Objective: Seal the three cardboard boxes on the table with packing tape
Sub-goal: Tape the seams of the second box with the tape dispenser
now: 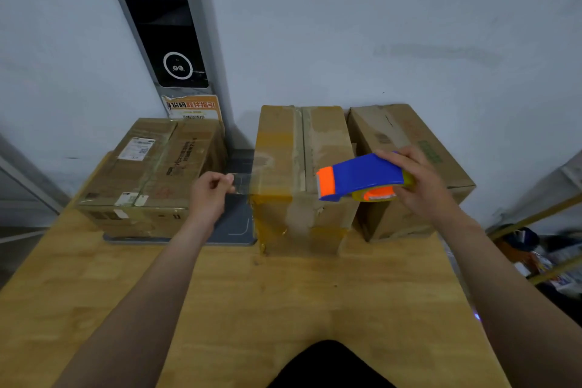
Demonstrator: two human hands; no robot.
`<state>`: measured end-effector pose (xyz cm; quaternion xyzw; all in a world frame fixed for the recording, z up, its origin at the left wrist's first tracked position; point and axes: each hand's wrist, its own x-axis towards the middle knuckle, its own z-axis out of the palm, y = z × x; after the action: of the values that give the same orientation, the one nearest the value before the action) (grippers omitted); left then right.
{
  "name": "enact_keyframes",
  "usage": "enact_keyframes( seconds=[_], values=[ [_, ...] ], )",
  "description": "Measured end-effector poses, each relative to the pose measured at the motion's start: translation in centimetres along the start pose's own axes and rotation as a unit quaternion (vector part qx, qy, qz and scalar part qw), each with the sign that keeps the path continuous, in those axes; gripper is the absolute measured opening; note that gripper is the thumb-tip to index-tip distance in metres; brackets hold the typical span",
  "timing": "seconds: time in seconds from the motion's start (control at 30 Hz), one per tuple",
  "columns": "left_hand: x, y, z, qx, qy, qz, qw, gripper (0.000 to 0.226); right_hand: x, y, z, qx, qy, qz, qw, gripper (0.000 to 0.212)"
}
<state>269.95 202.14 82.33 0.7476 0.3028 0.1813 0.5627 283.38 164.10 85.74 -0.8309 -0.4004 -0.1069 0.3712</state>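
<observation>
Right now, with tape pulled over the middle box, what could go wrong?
1. The clear tape, pinched at its end by the left hand, hangs past the edge of the middle box and may stick to itself.
2. It runs crosswise from the tape dispenser in the right hand, so it may cross the seam without covering it.

three boxes in a row at the back of the bench (220, 293): left box (151, 173), middle box (302, 173), right box (406, 142), wall behind.
</observation>
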Motion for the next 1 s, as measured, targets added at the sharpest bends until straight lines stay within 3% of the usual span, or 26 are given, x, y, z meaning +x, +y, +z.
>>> enact_keyframes(
  seconds=[0.23, 1.0],
  values=[
    [-0.6, -2.7, 0.6, -0.009, 0.016, -0.012, 1.000, 0.018, -0.8, 0.5, 1.3, -0.014, 0.024, -0.003, 1.000, 0.074],
    [1.2, -5.9, 3.3, -0.059, 0.079, 0.002, 0.995, 0.019, -0.1, 2.1, 4.7, -0.060, 0.055, 0.014, 0.997, 0.072]
  ],
)
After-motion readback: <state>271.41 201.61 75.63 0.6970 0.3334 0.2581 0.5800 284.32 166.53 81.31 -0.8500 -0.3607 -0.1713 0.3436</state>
